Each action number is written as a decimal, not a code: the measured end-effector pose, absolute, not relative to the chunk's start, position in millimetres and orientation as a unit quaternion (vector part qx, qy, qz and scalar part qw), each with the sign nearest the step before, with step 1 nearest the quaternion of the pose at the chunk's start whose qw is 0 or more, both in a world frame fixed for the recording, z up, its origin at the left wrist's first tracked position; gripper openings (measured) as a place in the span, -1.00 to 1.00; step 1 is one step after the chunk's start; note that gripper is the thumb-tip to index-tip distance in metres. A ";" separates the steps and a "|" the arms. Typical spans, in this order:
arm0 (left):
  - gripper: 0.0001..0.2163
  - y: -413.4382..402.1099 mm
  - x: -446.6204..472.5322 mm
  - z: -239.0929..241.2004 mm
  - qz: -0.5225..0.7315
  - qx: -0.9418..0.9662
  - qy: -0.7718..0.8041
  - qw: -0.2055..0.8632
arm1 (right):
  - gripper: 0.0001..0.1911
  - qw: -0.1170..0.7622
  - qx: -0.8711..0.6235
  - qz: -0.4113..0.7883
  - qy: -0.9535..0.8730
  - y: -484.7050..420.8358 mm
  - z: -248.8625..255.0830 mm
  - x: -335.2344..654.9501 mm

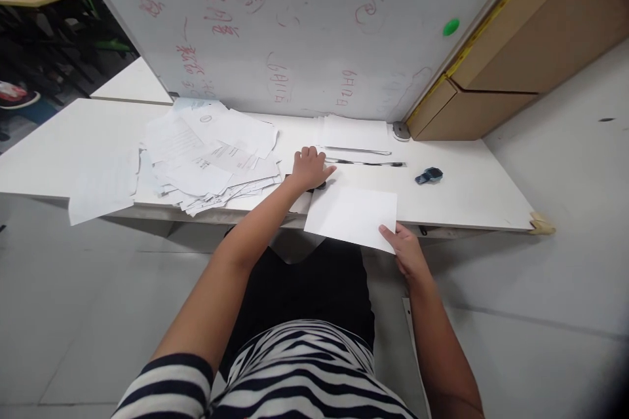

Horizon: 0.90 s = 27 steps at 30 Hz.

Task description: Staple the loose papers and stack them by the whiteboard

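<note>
A blank white sheet (351, 215) lies at the front edge of the white table (472, 200), hanging partly over it. My right hand (407, 250) pinches that sheet at its near right corner, thumb on top. My left hand (310, 169) rests on the table just beyond the sheet's far left corner, fingers curled over a small dark object (319, 186) that is mostly hidden. A messy heap of printed papers (211, 157) lies to the left of my left hand.
A neat stack of sheets (354, 133) sits at the back by the whiteboard (295, 26). A long thin ruler-like strip (366, 163) lies before it. A small dark blue object (429, 175) is to the right. Cardboard boxes (515, 72) stand at the right.
</note>
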<state>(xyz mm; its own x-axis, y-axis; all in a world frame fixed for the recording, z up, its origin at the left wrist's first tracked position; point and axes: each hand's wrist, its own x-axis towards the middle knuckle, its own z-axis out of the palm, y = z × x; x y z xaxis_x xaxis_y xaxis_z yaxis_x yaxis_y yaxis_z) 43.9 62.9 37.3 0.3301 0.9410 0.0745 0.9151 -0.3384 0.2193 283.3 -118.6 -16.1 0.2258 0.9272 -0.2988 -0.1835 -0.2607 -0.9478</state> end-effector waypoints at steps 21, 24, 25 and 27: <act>-0.57 65.8 48.7 28.8 0.073 0.804 0.574 0.136 | -0.55 0.549 -0.606 0.504 -0.278 -120.3 -23.4 276.6; -0.55 66.4 44.3 30.7 0.083 0.801 0.573 0.152 | -0.55 0.555 -0.594 0.511 -0.279 -121.9 -22.2 272.7; -0.54 66.5 42.2 31.8 0.087 0.800 0.572 0.161 | -0.55 0.557 -0.591 0.512 -0.281 -122.5 -21.4 271.4; -0.52 66.6 37.6 34.6 0.096 0.795 0.566 0.194 | -0.54 0.560 -0.588 0.513 -0.278 -123.8 -19.8 269.0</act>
